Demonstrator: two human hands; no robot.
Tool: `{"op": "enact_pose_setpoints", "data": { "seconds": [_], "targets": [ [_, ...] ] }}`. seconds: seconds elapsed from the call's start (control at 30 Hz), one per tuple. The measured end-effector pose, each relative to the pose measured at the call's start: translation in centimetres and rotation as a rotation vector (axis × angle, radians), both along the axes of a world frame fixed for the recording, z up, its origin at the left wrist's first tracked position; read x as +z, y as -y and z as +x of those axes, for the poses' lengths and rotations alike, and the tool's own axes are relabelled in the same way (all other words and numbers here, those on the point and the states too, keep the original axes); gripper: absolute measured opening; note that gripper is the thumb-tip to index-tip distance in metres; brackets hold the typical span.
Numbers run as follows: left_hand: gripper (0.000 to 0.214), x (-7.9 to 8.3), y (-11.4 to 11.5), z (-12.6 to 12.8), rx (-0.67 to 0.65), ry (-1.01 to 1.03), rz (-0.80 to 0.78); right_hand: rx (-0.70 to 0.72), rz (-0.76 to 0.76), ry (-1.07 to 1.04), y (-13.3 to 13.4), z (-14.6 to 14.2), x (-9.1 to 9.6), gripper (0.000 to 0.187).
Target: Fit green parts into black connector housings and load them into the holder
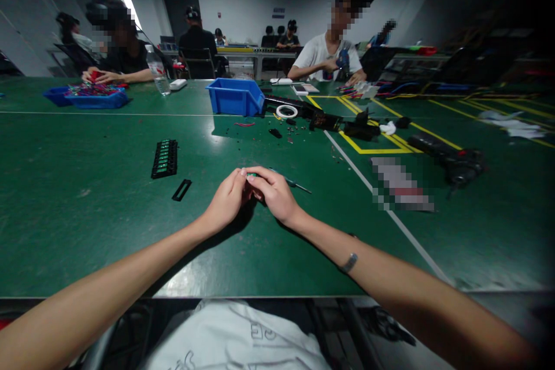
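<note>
My left hand (226,199) and my right hand (276,195) meet above the green table, fingers closed around one small part. A sliver of green circuit board (251,174) shows between my fingertips; the rest of it is hidden. Just behind my right hand lies a thin screwdriver-like tool (300,187), partly covered by the hand. To the left of my hands a black rectangular frame (181,189) lies flat. Beyond it is a row of black frames with green boards (165,158), set side by side.
Farther back stands a blue bin (236,97), with scattered small parts (291,129), a white ring (287,111) and black assemblies (324,121) beside it. A black device (459,159) lies at right. Co-workers sit across the table, near a water bottle (158,72) and blue trays (99,98).
</note>
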State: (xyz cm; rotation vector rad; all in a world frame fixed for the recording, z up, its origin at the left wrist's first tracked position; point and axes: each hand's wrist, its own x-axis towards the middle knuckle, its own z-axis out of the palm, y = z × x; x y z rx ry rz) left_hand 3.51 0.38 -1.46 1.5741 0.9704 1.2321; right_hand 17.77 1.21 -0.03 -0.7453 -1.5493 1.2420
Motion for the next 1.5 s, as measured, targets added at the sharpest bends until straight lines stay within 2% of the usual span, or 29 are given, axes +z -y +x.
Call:
{"op": "enact_pose_setpoints", "data": {
  "seconds": [0.33, 0.73, 1.03, 1.5],
  "targets": [
    [0.046, 0.45, 0.29, 0.1, -0.012, 0.008, -0.002, -0.006, -0.013, 0.022, -0.05, 0.2, -0.02, 0.022],
    [0.045, 0.13, 0.03, -0.03, -0.009, -0.008, -0.011, -0.015, -0.023, 0.017, -0.03, 0.1, 0.01, 0.022],
    [0.042, 0.52, 0.41, 0.16, -0.005, 0.015, -0.021, -0.01, 0.015, 0.048, -0.2, 0.35, -0.06, 0.024],
    [0.043, 0.44, 0.52, 0.04, 0.03, -0.018, 0.004, -0.004, -0.021, 0.019, 0.06, 0.04, 0.01, 0.023]
  ]
}}
